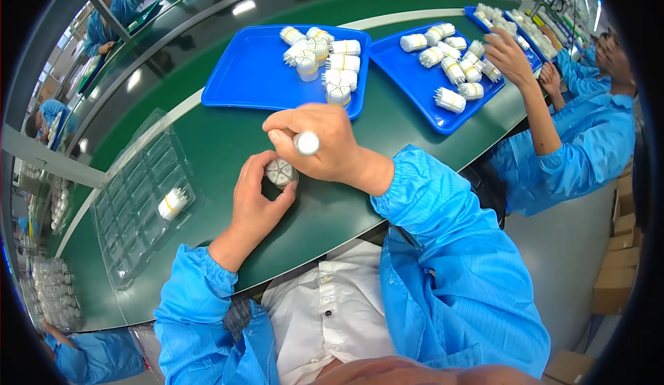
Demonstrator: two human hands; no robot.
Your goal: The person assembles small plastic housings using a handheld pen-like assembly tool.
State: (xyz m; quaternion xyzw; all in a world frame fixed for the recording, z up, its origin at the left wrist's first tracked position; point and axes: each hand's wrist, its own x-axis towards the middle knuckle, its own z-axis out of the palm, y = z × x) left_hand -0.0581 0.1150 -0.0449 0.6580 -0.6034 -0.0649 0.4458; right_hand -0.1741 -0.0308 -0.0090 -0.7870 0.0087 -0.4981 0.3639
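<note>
My left hand (250, 204) is closed around a short whitish cylinder (281, 172) that stands on the green table. Its round top is split into wedge-shaped segments. Just above and to the right, my right hand (328, 139) grips a slim tool whose round white end (306, 143) points up at me. The lower part of that tool is hidden by my fingers, so its kind and whether it touches the cylinder cannot be made out. Beyond my hands, a blue tray (238, 74) holds several white pronged cylinders (344, 63) with yellow bands, gathered at its right side.
To the left lies a clear compartmented plastic tray (128, 209) with one white pronged cylinder (173, 204) in it. A second blue tray (443, 117) with several such cylinders is at the right. A co-worker's hand (510, 58) hovers by it. A pale line crosses the green surface.
</note>
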